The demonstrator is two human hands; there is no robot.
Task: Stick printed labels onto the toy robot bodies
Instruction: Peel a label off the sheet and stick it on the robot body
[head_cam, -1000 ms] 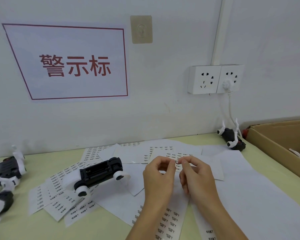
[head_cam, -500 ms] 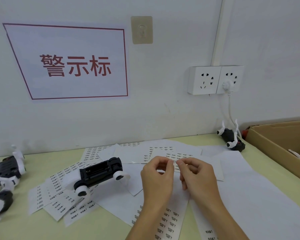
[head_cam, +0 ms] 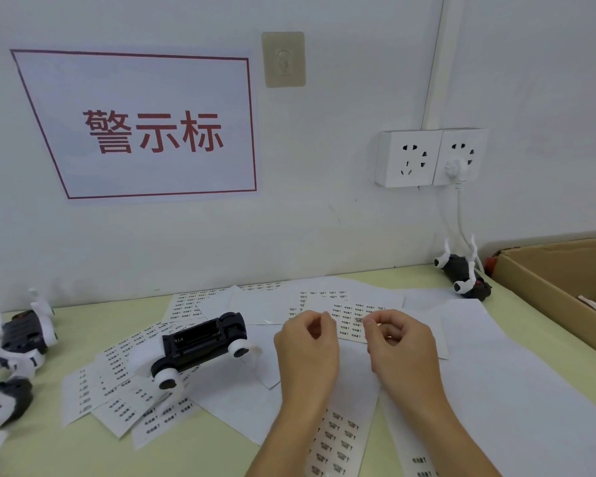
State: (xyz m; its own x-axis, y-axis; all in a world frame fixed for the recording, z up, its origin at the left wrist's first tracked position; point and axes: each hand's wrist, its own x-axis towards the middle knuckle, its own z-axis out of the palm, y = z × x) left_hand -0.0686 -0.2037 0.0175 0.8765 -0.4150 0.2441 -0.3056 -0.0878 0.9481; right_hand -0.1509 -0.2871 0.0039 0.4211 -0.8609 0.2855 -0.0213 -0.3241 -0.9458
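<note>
Place: small assembly workshop bench
Signs: label sheets [head_cam: 124,383] spread over a pale green table [head_cam: 31,449], several toy robots [head_cam: 200,346], a cardboard box [head_cam: 547,287], a wall notice [head_cam: 145,129].

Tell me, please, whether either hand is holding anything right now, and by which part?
It cannot be told: the left hand and right hand pinch thumb to forefinger above the white printed label sheets, but no label shows between them.

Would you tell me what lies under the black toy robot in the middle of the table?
The toy robot rests on overlapping label sheets spread over the table. What lies directly beneath its body is hidden.
</note>
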